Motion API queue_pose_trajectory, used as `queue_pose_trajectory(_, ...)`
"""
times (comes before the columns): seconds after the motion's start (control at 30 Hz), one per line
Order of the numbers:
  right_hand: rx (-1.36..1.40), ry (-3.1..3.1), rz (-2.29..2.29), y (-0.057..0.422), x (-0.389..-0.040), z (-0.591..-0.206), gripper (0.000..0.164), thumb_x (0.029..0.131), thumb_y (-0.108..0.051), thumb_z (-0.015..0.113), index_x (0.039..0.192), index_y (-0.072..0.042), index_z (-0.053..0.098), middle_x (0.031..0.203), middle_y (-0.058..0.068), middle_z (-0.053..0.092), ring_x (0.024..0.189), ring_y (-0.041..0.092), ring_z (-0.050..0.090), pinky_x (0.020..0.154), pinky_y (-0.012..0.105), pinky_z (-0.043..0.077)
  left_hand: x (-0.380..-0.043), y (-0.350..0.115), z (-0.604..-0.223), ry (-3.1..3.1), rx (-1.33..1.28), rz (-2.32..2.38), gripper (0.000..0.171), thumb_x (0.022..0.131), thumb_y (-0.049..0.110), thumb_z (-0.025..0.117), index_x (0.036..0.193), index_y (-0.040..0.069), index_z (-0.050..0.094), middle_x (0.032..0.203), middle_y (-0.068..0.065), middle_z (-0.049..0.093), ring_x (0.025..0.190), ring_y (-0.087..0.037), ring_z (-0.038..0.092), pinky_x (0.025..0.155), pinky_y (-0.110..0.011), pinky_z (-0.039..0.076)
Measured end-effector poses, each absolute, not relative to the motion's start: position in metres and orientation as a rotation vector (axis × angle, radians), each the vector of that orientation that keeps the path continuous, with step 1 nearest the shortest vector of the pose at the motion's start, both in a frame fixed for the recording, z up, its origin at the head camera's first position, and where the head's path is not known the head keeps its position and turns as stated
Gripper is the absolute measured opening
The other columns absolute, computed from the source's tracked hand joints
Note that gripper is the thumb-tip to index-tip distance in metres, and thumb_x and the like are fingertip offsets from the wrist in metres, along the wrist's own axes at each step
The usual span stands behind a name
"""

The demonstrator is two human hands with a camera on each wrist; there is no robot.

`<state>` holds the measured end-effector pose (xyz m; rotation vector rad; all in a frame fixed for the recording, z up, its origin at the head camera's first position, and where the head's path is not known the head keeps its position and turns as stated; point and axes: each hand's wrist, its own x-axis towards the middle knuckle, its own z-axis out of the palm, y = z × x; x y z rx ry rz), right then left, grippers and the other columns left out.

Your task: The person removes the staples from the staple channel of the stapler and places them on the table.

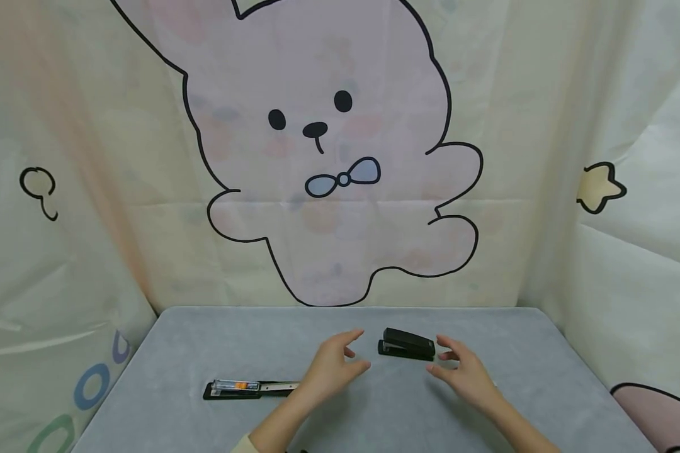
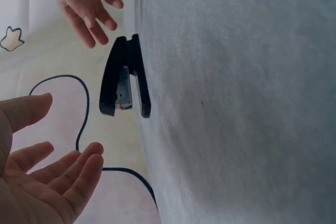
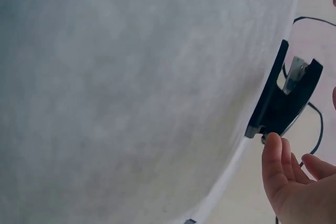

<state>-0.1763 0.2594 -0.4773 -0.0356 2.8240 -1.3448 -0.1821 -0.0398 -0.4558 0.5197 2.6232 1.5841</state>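
A black stapler (image 1: 406,344) stands on the grey table, its mouth toward the left and its hinge end toward the right. In the left wrist view the stapler (image 2: 125,77) shows a metal magazine between its top arm and base. My left hand (image 1: 331,368) hovers left of it, thumb and fingers spread and holding nothing. On the other side is my right hand (image 1: 464,374), fingers loosely bent and its palm turned toward the stapler. Its fingertips (image 3: 272,141) come right up to the hinge end in the right wrist view.
Left of my left forearm lies a long black item (image 1: 249,390) with a metal rail and a clear, orange-labelled packet on top; my arm hides its right end. A printed curtain (image 1: 487,251) rises behind the grey table (image 1: 175,340).
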Motion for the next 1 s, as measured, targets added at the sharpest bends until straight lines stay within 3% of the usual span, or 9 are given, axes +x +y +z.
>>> queue_pose_trajectory(0.4,0.033,2.712,-1.403,0.267,-0.194,-0.480,0.084,0.089,-0.029,0.085,0.155,0.003,0.042,0.150,0.026,0.052,0.116,0.031,0.063,0.078,0.035,0.056,-0.217,-0.013,-0.465,2.537,0.490,1.572,0.072,0.086,0.010,0.085,0.151,0.008,0.055,0.144,-0.020,0.061,0.082,-0.011,0.062,0.064,-0.031,0.052)
queue_pose_trajectory(0.67,0.026,2.644,-1.446,0.266,-0.201,-0.484,0.083,0.089,-0.025,0.084,0.154,0.005,0.042,0.148,0.029,0.052,0.103,0.024,0.069,0.073,0.036,0.057,-0.235,0.006,-0.475,2.444,0.439,1.644,0.071,0.086,0.007,0.085,0.151,0.005,0.055,0.144,-0.024,0.060,0.079,-0.013,0.070,0.069,-0.031,0.056)
queue_pose_trajectory(0.87,0.037,2.611,-1.465,0.266,-0.203,-0.486,0.081,0.090,-0.024,0.084,0.153,0.006,0.043,0.148,0.031,0.051,0.102,0.024,0.070,0.075,0.039,0.059,-0.242,0.017,-0.487,2.450,0.417,1.682,0.060,0.085,0.004,0.085,0.141,-0.001,0.063,0.131,-0.019,0.069,0.087,-0.016,0.070,0.071,-0.031,0.057)
queue_pose_trajectory(1.0,0.043,2.608,-1.481,0.265,-0.203,-0.487,0.077,0.089,-0.021,0.084,0.150,0.007,0.046,0.147,0.030,0.052,0.099,0.022,0.070,0.075,0.039,0.059,-0.244,0.021,-0.491,2.456,0.394,1.713,0.051,0.086,0.000,0.082,0.134,-0.003,0.067,0.121,-0.015,0.072,0.084,-0.014,0.069,0.067,-0.029,0.056)
